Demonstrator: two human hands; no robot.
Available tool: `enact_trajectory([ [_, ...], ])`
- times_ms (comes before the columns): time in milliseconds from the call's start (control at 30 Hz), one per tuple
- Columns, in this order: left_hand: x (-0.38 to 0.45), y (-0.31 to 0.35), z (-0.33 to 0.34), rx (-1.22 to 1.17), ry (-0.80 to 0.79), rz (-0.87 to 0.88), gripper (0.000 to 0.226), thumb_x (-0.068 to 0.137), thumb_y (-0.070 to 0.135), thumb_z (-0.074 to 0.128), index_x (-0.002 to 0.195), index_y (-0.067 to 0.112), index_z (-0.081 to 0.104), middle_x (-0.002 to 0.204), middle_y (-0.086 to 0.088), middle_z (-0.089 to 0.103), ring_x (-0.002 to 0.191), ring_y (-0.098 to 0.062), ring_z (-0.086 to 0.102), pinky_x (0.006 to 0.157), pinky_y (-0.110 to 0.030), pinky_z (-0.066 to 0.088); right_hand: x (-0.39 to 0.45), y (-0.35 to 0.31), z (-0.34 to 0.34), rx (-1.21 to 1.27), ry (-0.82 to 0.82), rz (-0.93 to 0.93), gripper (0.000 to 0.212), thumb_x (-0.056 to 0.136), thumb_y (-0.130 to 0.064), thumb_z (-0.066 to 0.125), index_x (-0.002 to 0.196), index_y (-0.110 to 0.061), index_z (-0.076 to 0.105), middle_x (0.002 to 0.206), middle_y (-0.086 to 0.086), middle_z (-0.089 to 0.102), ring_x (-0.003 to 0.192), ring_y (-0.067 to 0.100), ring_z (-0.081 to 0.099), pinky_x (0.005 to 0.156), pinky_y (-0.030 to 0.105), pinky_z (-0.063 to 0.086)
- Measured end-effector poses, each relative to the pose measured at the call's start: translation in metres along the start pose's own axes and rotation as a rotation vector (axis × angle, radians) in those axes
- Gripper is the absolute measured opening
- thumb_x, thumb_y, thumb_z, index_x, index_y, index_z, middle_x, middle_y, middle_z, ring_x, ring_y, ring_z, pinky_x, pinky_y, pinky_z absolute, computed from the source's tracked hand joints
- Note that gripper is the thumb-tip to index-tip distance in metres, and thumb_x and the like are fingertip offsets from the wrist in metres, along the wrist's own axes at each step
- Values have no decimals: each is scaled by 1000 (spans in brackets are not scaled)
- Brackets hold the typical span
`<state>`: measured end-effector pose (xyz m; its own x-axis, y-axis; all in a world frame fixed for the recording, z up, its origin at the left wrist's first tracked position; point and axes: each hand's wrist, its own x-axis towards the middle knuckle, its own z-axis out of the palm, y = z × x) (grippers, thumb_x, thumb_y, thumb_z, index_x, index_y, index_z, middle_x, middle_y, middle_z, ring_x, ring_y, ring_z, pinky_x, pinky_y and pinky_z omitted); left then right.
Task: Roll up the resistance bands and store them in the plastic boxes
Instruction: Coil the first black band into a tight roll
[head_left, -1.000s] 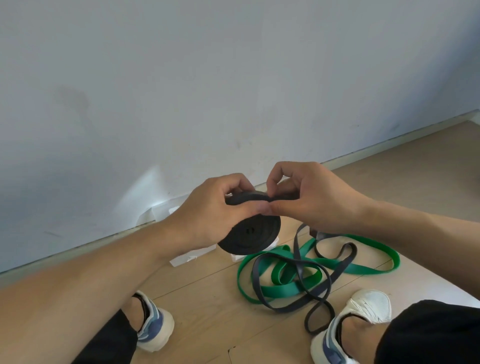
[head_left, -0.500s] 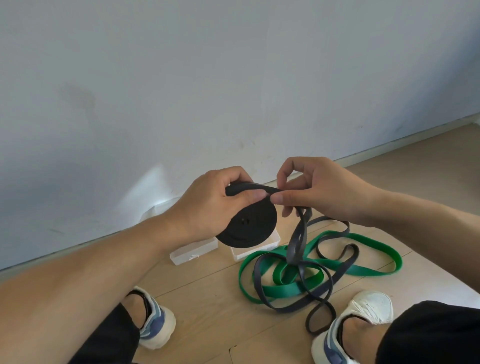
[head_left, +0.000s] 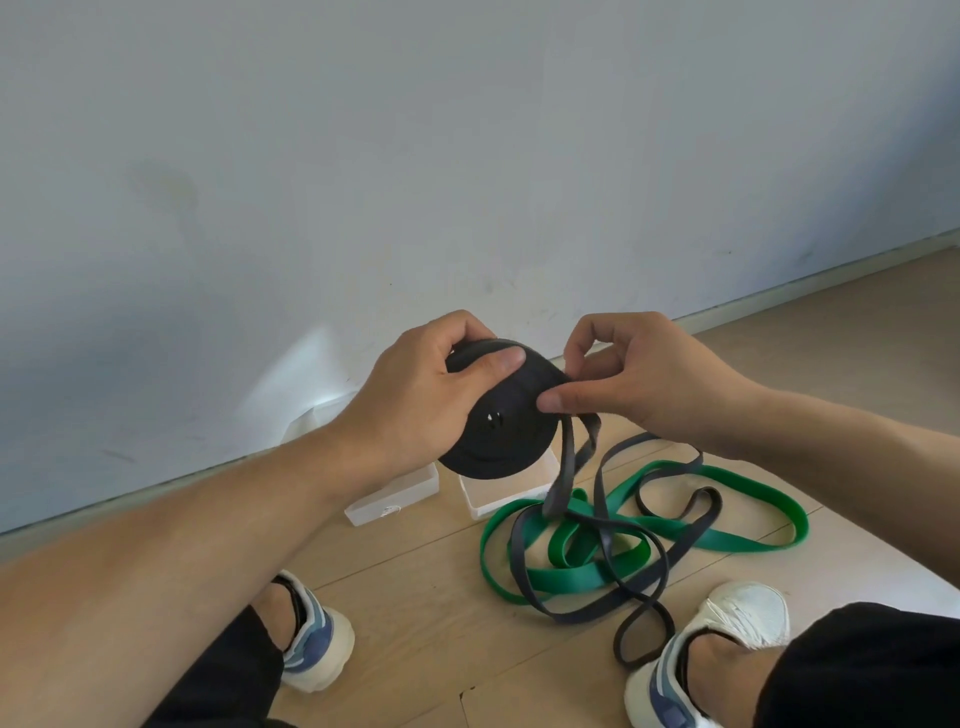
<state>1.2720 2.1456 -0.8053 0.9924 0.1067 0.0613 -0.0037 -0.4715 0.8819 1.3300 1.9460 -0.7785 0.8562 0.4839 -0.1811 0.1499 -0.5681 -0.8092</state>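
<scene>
A pale wall (head_left: 467, 156) meets a wooden floor (head_left: 415, 597). On the floor lie one green band (head_left: 727, 535) and the black band's (head_left: 597, 561) loose loops, beside two clear plastic boxes (head_left: 395, 493). The left hand (head_left: 415, 395) grips the black roll (head_left: 498, 415), its flat face toward the camera; the right hand (head_left: 634, 379) pinches the tail hanging down from it.

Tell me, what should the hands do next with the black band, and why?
Probably wind another turn. The left hand grips the black roll, the right hand pinches the band at the roll's edge, and much loose black band lies on the floor over the green band.
</scene>
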Motion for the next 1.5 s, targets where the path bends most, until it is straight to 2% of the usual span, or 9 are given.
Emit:
enact_trajectory([
  [133, 2, -1, 0, -62, 35, -54, 17, 94, 43, 67, 92, 27, 71, 90, 7, 74, 87, -12, 70, 78, -32, 58, 1, 5, 1, 155, -35, 24, 33, 68, -22, 89, 78, -9, 61, 79, 16, 76, 69, 13, 71, 67, 18, 53],
  [333, -1, -3, 1, -204, 89, -154, 23, 90, 47, 69, 91, 25, 72, 92, 2, 76, 93, -23, 73, 90, -54, 58, 1, 11, 7, 397, -109, 67, 34, 67, -9, 84, 90, -5, 60, 91, 30, 73, 74, 25, 75, 64, 22, 58],
  [500, -1, 0, 1, -191, 79, -135, 21, 95, 43, 65, 90, 24, 68, 90, 4, 73, 88, -16, 69, 77, -35, 55, 2, 11, 11, 338, -22, 45, 29, 71, -2, 86, 86, -6, 60, 96, 37, 70, 77, 34, 77, 69, 27, 60],
  [667, -4, -2, 0, 104, -161, -15, 29, 78, 54, 77, 88, 30, 64, 82, 6, 69, 71, -4, 61, 63, -17, 48, -5, 1, 5, -15, -83, -3, 26, 72, -16, 90, 84, -18, 68, 80, 3, 80, 84, 30, 76, 87, 49, 58],
  [900, -6, -9, 16, 199, -287, 113, 22, 95, 46, 62, 83, 30, 55, 76, 9, 62, 71, -4, 55, 61, -16, 42, -11, -4, 6, -91, -114, -65, 24, 76, -16, 87, 84, -23, 66, 81, -2, 80, 82, 22, 77, 82, 46, 60],
  [1033, 0, -4, 10, 111, -223, 92, 23, 98, 44, 59, 86, 24, 61, 75, 9, 64, 71, 0, 56, 64, -15, 43, -5, 1, -2, 90, -131, -86, 28, 80, -8, 83, 97, -12, 61, 86, 5, 81, 85, 25, 78, 81, 38, 61],
  [1167, 9, -12, -2, -120, -65, -64, 29, 99, 48, 58, 82, 24, 63, 82, 4, 71, 84, -20, 67, 77, -39, 53, 6, 18, -14, 177, -132, 20, 23, 82, -23, 78, 101, -13, 71, 87, 5, 80, 76, 17, 73, 73, 24, 58],
  [1367, 18, -32, -14, -336, -31, -297, 33, 98, 47, 60, 75, 24, 63, 95, -5, 70, 95, -27, 62, 82, -40, 46, 19, 50, -19, 551, -269, 230, 35, 88, -29, 63, 110, -1, 66, 116, 14, 75, 104, 27, 69, 87, 32, 59],
  [1500, 23, -31, -18, -409, -6, -352, 36, 99, 45, 61, 68, 25, 62, 98, -7, 69, 94, -26, 59, 82, -39, 43, 21, 55, -27, 938, -344, 240, 23, 93, -9, 53, 109, -8, 71, 114, 14, 74, 106, 28, 72, 90, 36, 60],
])
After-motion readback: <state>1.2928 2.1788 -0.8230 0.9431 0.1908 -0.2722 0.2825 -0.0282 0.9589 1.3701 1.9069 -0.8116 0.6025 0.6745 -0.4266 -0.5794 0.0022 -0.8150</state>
